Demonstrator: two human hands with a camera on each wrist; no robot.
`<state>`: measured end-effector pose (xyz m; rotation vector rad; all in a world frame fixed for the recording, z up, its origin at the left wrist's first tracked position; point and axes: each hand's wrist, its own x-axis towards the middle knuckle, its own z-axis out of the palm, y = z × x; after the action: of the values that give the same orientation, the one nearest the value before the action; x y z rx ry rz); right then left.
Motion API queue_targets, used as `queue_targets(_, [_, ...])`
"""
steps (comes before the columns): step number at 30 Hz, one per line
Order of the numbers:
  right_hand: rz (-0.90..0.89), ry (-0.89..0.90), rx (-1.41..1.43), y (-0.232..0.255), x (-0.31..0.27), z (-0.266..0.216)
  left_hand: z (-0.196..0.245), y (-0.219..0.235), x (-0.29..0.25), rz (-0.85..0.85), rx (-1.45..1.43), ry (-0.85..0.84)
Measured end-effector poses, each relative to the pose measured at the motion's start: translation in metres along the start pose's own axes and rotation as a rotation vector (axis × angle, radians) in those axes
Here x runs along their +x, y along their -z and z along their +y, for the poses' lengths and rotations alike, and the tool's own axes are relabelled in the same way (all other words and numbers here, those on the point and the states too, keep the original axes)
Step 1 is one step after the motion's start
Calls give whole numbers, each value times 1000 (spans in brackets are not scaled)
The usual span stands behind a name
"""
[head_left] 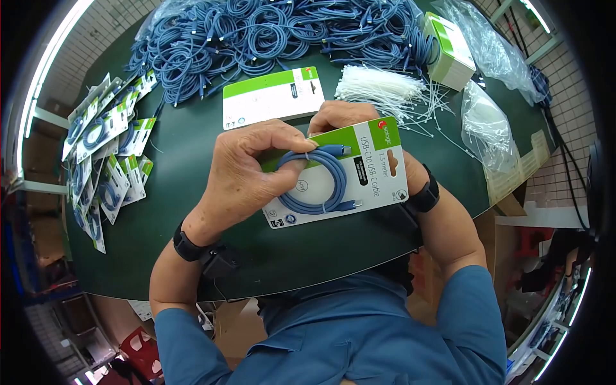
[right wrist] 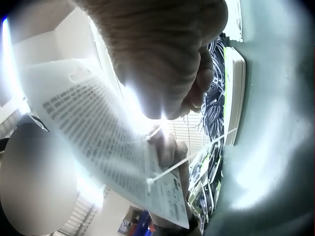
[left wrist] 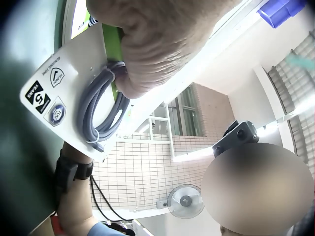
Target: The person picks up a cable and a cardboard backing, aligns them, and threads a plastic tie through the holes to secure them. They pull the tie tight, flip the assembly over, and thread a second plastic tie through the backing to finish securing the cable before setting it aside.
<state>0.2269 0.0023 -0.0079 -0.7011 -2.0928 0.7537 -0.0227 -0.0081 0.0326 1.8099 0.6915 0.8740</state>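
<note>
A blue coiled cable (head_left: pixel 342 178) lies against the front of a green and white card (head_left: pixel 380 168), bound by white ties. My left hand (head_left: pixel 244 168) pinches the coil and card at the left side, thumb on the coil. Behind the card's upper edge is my right hand (head_left: pixel 343 115), its fingers curled. In the right wrist view, the printed back of the card (right wrist: pixel 98 128) has two white ties through it. One tie's long tail (right wrist: pixel 197 156) sticks out free; the other runs up to my right hand (right wrist: pixel 157 59), whose fingertips are partly hidden.
Blue cables (head_left: pixel 269 32) are heaped along the back. A stack of blank-fronted cards (head_left: pixel 273 96) lies behind the hands, loose white ties (head_left: pixel 378 86) to its right. Carded cables (head_left: pixel 102 141) pile up at left. A card box (head_left: pixel 452 54) and plastic bags (head_left: pixel 487 125) are at right.
</note>
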Motion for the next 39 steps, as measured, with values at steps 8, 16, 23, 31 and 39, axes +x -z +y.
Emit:
queue_targets(8, [132, -68, -169, 3, 2, -7, 4, -4, 3, 30, -120, 65])
queue_targets(16, [308, -127, -166, -12, 5, -6, -2, 9, 8, -158, 491, -294])
queue_targets(23, [309, -163, -161, -20, 7, -5, 0, -2, 5, -142, 540, -304])
queue_targets(31, [1, -376, -65, -15, 1, 8, -6, -7, 1, -134, 789, -382])
queue_targets(39, [452, -541, 436, 20, 1, 16, 1, 6, 8, 121, 594, -284])
